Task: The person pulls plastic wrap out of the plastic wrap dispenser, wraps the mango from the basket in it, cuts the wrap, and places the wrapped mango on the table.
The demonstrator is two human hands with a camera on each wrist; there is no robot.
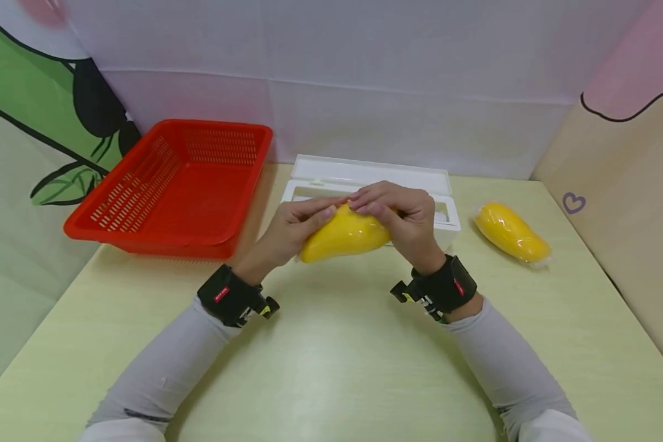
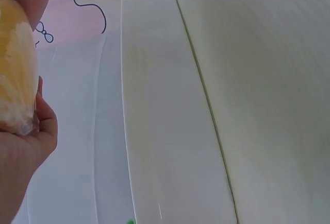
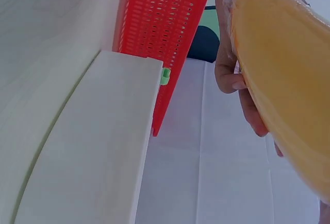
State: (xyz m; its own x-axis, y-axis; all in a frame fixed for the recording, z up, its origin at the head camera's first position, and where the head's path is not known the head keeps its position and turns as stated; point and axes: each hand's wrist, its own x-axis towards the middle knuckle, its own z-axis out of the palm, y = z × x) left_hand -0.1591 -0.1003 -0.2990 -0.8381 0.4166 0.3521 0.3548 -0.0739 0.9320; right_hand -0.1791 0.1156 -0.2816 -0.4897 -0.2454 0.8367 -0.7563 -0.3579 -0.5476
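Observation:
A yellow mango (image 1: 345, 236) in clear plastic wrap is held up between both hands, in front of a white box. My left hand (image 1: 290, 230) grips its left end, thumb along the near side and fingers over the top. On the other end, my right hand (image 1: 406, 218) holds it, its fingers meeting the left ones at the top. The left wrist view has the mango (image 2: 14, 64) at the left edge with crinkled wrap at its lower end. From the right wrist, the mango (image 3: 283, 64) looks large, with left-hand fingers (image 3: 252, 113) behind it.
The white box (image 1: 446, 238) stands behind the hands, its lid (image 1: 370, 172) raised at the back. A red slotted basket (image 1: 199, 239) sits at the left. Another wrapped mango (image 1: 511, 233) lies on the pale table (image 1: 331, 368) at the right. Printed cloth walls enclose the table.

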